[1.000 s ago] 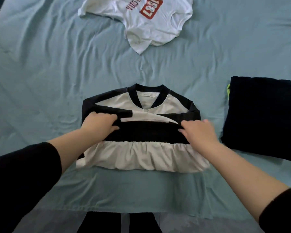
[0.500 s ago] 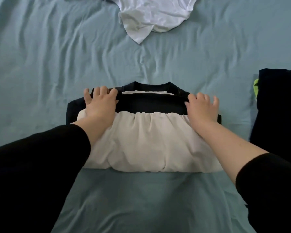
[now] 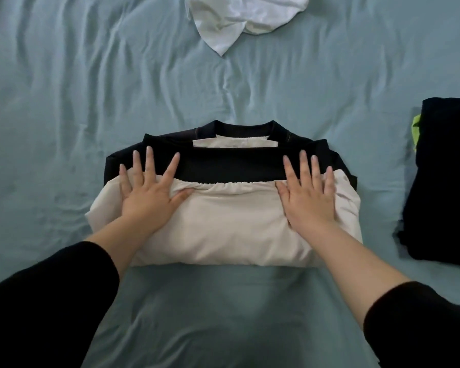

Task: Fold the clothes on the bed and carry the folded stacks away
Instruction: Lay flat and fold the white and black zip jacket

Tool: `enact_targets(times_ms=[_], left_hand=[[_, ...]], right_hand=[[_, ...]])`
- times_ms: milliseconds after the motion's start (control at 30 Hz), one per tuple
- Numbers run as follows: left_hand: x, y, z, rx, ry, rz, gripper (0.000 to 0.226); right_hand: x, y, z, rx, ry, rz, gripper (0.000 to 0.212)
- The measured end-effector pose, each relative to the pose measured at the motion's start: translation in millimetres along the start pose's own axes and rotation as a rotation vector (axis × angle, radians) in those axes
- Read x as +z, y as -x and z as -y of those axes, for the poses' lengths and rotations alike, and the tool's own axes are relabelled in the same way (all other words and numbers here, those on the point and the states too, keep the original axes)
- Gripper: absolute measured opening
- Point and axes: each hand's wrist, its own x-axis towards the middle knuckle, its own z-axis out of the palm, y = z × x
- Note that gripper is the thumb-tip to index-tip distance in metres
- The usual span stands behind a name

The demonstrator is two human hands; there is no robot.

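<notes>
A black-and-cream top (image 3: pixel 229 224) lies folded into a rectangle in the middle of the bed, its black collar at the far edge. My left hand (image 3: pixel 146 192) rests flat on its left part, fingers spread. My right hand (image 3: pixel 307 195) presses flat on its right part, fingers also apart. Neither hand grips the cloth. A folded dark stack (image 3: pixel 446 179) with a bit of lime green at its left edge lies to the right. An unfolded white T-shirt (image 3: pixel 237 19) lies crumpled at the far edge of the view.
The bed is covered by a wrinkled light blue sheet (image 3: pixel 91 102). Black sleeves cover both forearms in the lower corners of the view.
The lower half of the top was folded up over the upper half. Both hands went from pinching the hem to lying flat with spread fingers. The view shifted closer and down.
</notes>
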Motion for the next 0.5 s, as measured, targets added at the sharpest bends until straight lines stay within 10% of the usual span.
enact_targets(times_ms=[167, 400, 500], left_hand=[[-1, 34, -33, 0.235, 0.013, -0.223, 0.078], [11, 9, -36, 0.196, -0.105, -0.013, 0.083], [-1, 14, -49, 0.205, -0.054, -0.057, 0.087]], right_hand=[[-9, 41, 26, -0.182, -0.085, -0.119, 0.07], [5, 50, 14, -0.2, 0.055, 0.023, 0.073], [-18, 71, 20, -0.175, -0.251, -0.098, 0.074]])
